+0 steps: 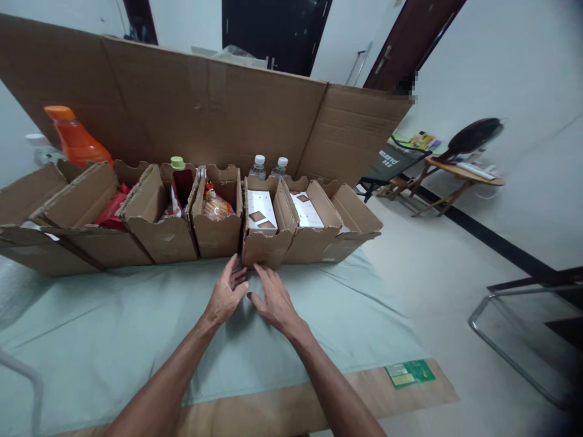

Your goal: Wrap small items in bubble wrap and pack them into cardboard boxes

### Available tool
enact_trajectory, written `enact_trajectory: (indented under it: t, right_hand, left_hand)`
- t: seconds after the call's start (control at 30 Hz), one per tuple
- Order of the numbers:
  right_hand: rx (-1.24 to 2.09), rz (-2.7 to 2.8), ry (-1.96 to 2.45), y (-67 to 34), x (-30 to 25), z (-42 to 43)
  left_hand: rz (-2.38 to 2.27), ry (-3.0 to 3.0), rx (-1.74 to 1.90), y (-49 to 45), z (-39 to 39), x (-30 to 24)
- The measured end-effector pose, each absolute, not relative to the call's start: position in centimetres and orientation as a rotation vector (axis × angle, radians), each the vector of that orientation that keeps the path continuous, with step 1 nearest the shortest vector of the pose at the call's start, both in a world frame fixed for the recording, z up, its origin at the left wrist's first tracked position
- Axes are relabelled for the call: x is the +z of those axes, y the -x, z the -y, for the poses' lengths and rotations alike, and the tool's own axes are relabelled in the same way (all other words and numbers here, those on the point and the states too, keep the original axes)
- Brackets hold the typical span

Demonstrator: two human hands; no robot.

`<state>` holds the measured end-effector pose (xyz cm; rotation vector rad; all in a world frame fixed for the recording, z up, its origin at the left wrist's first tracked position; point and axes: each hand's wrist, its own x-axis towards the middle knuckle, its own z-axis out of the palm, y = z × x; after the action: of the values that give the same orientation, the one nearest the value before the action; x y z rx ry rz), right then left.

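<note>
My left hand [226, 292] and my right hand [272, 298] lie side by side on the pale green cloth [113, 328], fingers stretched toward the front of a row of open cardboard bins. Both hands are open and hold nothing. Their fingertips reach the base of the bin [264, 246] that holds a white box with brown squares [261, 211]. The bin to its left [217, 233] holds a packet of biscuits [215, 206]. The bin to its right [312, 240] holds another white box [306, 209].
A tall cardboard sheet [204, 109] stands behind the bins. Two water bottles [268, 167] and an orange bottle [75, 139] stand at the back. Red packets [112, 212] fill a left bin. A green card [409, 372] lies at the table's right edge. A folding table [455, 173] and metal frame [514, 358] stand on the floor.
</note>
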<state>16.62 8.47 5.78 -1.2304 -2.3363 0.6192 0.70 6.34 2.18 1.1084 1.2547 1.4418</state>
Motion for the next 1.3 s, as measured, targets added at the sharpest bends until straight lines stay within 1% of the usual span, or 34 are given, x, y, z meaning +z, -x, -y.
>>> enact_trajectory:
  t: [0.23,0.47,0.67,0.8,1.0,1.13,1.3]
  right_hand:
    - [0.585,2.317,1.226,-16.8,3.7,-10.2]
    - [0.587,2.299,1.257,-17.6,2.5,-10.4]
    - [0.531,2.236,1.182,-17.8,2.3,-8.4]
    - [0.497,2.191,1.036,-15.9,5.9,-7.1]
    - [0.351,2.209,0.907,-10.0,14.8,-9.3]
    - [0.13,2.368,1.086,-5.6,18.5,-11.9]
    - [-0.034,2.628,1.436,-2.5,19.5,-13.2]
  left_hand:
    - [-1.323,-1.05,1.398,-0.1,-4.5,3.8]
    - [-1.518,-1.154,1.239,5.0,2.0,6.8]
    - [-1.621,-1.029,1.259,8.3,6.4,6.8]
    - [-1.562,-1.074,1.225,7.7,6.8,6.7]
    - [-1.526,-1.093,1.212,7.1,7.4,5.9]
    - [-1.522,-1.051,1.255,7.7,8.1,5.1]
    - [-1.552,-1.027,1.276,8.6,8.9,5.1]
